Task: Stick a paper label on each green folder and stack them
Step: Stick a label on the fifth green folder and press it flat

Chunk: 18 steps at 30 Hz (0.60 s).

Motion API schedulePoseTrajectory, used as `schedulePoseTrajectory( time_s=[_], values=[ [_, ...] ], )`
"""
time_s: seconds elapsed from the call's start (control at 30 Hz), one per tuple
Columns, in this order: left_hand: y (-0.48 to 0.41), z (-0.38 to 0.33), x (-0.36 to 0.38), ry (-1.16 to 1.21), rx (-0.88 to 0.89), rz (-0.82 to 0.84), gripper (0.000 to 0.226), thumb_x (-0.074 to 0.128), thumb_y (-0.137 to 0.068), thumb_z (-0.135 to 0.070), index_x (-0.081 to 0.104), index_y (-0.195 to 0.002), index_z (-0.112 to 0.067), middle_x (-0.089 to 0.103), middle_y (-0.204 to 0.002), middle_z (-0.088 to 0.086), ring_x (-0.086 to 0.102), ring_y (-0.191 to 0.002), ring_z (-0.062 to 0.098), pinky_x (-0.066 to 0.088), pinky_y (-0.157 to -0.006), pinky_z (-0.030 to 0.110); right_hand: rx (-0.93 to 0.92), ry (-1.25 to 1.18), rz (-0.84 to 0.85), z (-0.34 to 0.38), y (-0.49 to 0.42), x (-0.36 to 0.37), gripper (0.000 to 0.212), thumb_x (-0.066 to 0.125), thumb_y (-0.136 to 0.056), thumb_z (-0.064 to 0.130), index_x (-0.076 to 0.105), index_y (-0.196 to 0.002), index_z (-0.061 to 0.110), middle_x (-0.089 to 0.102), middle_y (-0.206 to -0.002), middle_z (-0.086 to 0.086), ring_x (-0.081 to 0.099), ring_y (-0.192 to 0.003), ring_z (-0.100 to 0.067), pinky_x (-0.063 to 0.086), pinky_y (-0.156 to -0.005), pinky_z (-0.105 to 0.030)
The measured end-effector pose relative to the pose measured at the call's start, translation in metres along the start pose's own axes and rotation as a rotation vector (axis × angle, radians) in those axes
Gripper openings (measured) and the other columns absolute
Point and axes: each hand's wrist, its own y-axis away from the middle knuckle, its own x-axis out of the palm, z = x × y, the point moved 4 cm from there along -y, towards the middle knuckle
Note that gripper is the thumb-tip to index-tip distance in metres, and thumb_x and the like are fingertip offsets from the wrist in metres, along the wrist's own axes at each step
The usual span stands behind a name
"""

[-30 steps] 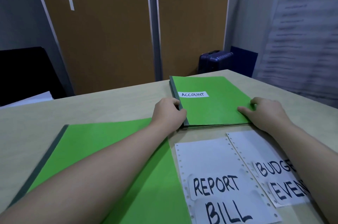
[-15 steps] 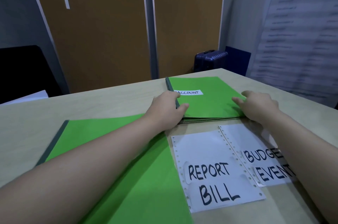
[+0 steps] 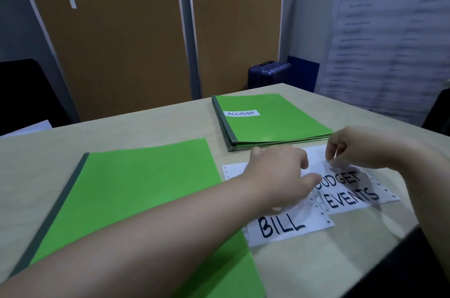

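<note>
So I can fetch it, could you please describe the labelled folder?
On the beige table, find the stack of green folders at the far side. The top folder there bears a small white ACCOUNT label, unlike the bare folder nearer the person.

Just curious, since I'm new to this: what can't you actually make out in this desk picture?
Head view only:
- White perforated label sheet: left hand hides anything written above BILL.
- Right hand: fingertips blurred; whether they pinch anything, unclear.
- Printed white wall chart: text blurred, unreadable.
- Near plain green folder: bottom edge and forearm cut it off.
</note>
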Motion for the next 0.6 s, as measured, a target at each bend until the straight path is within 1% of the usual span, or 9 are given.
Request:
schedulePoseTrajectory(
  time_s=[0.1,0.2,0.3,0.37,0.5,0.6],
  values=[
    [-0.013,-0.003,0.008,-0.028,-0.041,-0.034,0.029,0.050,-0.092,-0.047,0.058,-0.102,-0.020,0.063,-0.105,0.000,0.058,-0.099,0.024,0.030,-0.099,0.045,0.034,-0.025,-0.003,-0.009,0.006,0.003,0.012,0.074,-0.073,0.022,0.064,-0.078,0.025,0.066,-0.081,0.000,0.061,-0.070,-0.019,0.049,-0.066,-0.033],
    [-0.020,0.003,0.009,-0.007,-0.067,-0.066,0.026,0.050,-0.092,-0.043,0.060,-0.093,-0.019,0.065,-0.096,-0.002,0.058,-0.092,0.024,0.030,-0.097,0.046,0.036,-0.079,-0.022,-0.014,0.009,0.004,0.013,0.074,-0.075,0.021,0.063,-0.082,0.025,0.063,-0.086,0.001,0.058,-0.074,-0.018,0.047,-0.068,-0.031],
    [-0.020,0.003,0.009,-0.021,-0.066,-0.071,0.025,0.050,-0.092,-0.041,0.062,-0.090,-0.019,0.065,-0.090,-0.003,0.059,-0.088,0.023,0.028,-0.098,0.046,0.019,-0.168,-0.019,-0.023,0.014,0.006,0.016,0.072,-0.076,0.018,0.067,-0.091,0.020,0.066,-0.091,0.000,0.062,-0.084,-0.021,0.048,-0.077,-0.033],
    [-0.020,0.002,0.009,-0.048,-0.065,-0.067,0.025,0.050,-0.091,-0.040,0.062,-0.090,-0.018,0.065,-0.088,-0.003,0.059,-0.087,0.023,0.028,-0.099,0.047,0.023,-0.204,-0.023,-0.028,0.019,0.006,0.019,0.074,-0.075,0.014,0.069,-0.092,0.018,0.067,-0.090,0.000,0.063,-0.087,-0.021,0.049,-0.081,-0.034],
    [-0.019,-0.002,0.010,-0.134,-0.062,-0.066,0.026,0.046,-0.092,-0.036,0.061,-0.090,-0.015,0.065,-0.090,0.000,0.059,-0.085,0.025,0.029,-0.097,0.048,0.059,-0.185,-0.044,-0.034,0.019,0.005,0.020,0.080,-0.069,0.016,0.068,-0.085,0.018,0.068,-0.087,0.000,0.064,-0.085,-0.021,0.052,-0.084,-0.038],
    [-0.018,-0.006,0.010,-0.178,-0.065,-0.078,0.022,0.044,-0.092,-0.027,0.061,-0.087,-0.015,0.064,-0.089,0.000,0.058,-0.083,0.025,0.029,-0.096,0.047,0.074,-0.122,-0.056,-0.033,0.017,0.004,0.015,0.081,-0.067,0.019,0.068,-0.075,0.018,0.070,-0.080,-0.002,0.064,-0.079,-0.021,0.053,-0.079,-0.041]
  ],
)
